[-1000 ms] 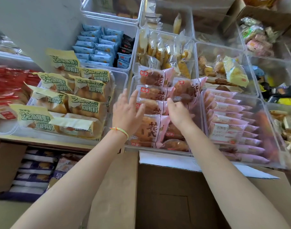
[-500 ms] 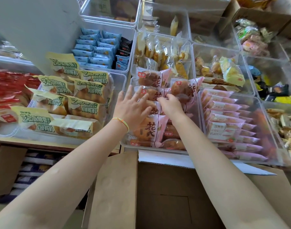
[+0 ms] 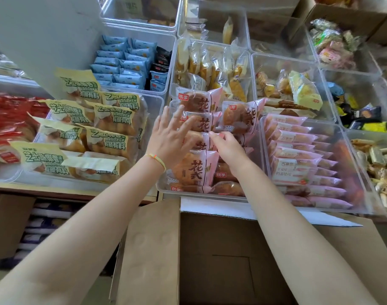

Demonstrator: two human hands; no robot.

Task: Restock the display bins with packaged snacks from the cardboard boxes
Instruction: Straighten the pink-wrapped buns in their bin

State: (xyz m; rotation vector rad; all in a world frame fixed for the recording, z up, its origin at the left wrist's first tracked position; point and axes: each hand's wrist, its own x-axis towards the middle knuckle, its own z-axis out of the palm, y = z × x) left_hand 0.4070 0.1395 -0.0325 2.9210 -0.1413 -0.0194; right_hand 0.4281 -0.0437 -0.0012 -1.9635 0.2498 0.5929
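Her left hand (image 3: 170, 137) lies flat, fingers spread, on glossy pink bread packets (image 3: 196, 170) in the clear plastic bin (image 3: 164, 190), while her right hand (image 3: 229, 150) pinches one crinkly edge.

Pale wall (image 3: 45, 40) (daylit), wooden shelf (image 3: 56, 191)

Left hand (image 3: 171, 137) splayed, right hand (image 3: 229, 148) curled

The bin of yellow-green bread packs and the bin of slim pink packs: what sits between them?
In the head view, a clear bin of pink-wrapped bread buns lies between them; the left hand rests flat on the buns and the right hand touches them.
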